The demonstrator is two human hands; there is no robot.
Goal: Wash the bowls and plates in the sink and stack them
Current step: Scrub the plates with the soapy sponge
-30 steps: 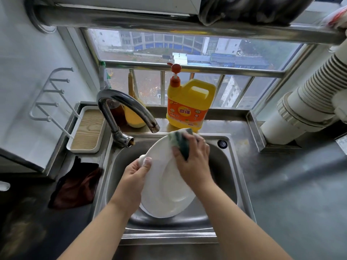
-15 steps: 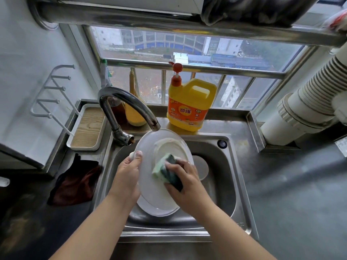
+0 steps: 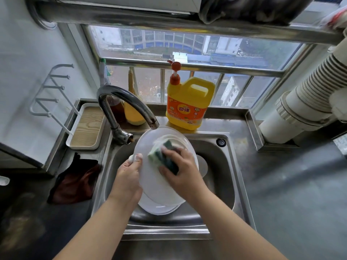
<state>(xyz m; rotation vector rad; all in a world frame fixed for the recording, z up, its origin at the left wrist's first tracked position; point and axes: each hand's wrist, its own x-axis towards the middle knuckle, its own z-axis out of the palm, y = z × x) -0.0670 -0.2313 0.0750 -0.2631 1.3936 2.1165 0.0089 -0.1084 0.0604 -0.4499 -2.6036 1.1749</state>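
A large white plate [image 3: 148,147] is held tilted over the steel sink [image 3: 223,188], just under the tap's spout. My left hand [image 3: 127,177] grips the plate's left rim, thumb on its face. My right hand [image 3: 181,171] holds a green and yellow sponge [image 3: 161,154] pressed against the plate's upper middle. Beneath the held plate lies another white plate [image 3: 159,210] in the basin. A further white dish [image 3: 203,166] shows to the right, behind my right hand.
A curved chrome tap [image 3: 120,102] rises at the sink's back left. A yellow detergent jug [image 3: 187,104] with a red pump stands behind the basin. A wood-lined white tray [image 3: 86,126] and a dark cloth [image 3: 75,181] lie left. A white duct [image 3: 304,102] is at the right.
My right hand moved the sponge from the plate's top edge down over its face, then back up toward the upper middle. My left hand keeps its grip on the rim.
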